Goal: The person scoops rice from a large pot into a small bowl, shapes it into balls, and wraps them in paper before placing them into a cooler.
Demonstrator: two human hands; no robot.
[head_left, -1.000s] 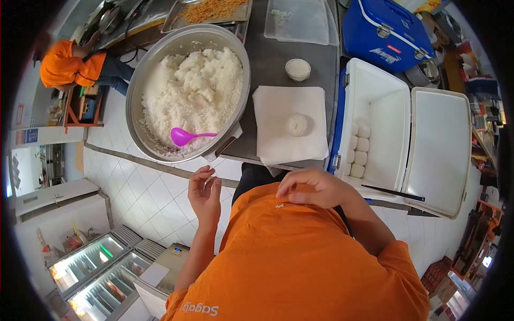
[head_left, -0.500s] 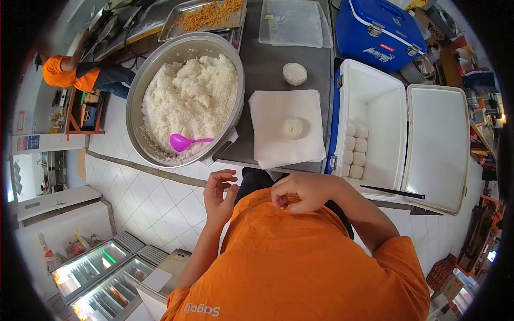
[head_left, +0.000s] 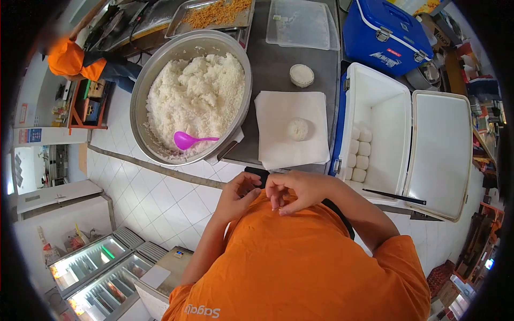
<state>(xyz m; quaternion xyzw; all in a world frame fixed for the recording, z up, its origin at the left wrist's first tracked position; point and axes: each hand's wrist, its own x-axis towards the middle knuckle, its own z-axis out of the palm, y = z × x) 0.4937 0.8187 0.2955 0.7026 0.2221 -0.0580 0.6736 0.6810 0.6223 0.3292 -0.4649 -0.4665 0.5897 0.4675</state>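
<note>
In front of my torso, my left hand (head_left: 237,197) is raised with loosely curled fingers held apart, and nothing shows in it. Beside it, my right hand (head_left: 297,191) has its fingers bent downward over the orange shirt, thumb apart, with nothing visible between them. Beyond the hands, a round ball of rice (head_left: 298,129) rests on a stack of white paper (head_left: 273,152). A small bowl of white contents (head_left: 302,75) stands behind the paper. To the left, a big metal pot (head_left: 138,131) holds cooked rice (head_left: 198,91), with a purple ladle (head_left: 184,140) lying on it.
An open white cooler (head_left: 385,101) to the right contains several wrapped white balls (head_left: 363,148). Behind it stands a blue cooler box (head_left: 377,37). Clear plastic lids (head_left: 300,27) and a tray of orange-brown crumbly food (head_left: 214,16) lie farther back. A co-worker in orange (head_left: 72,59) stands at far left.
My left hand has moved right, close to my right hand. My right hand has shifted slightly left, its fingers less tightly curled. The view has tilted a little; the co-worker's arm has moved.
</note>
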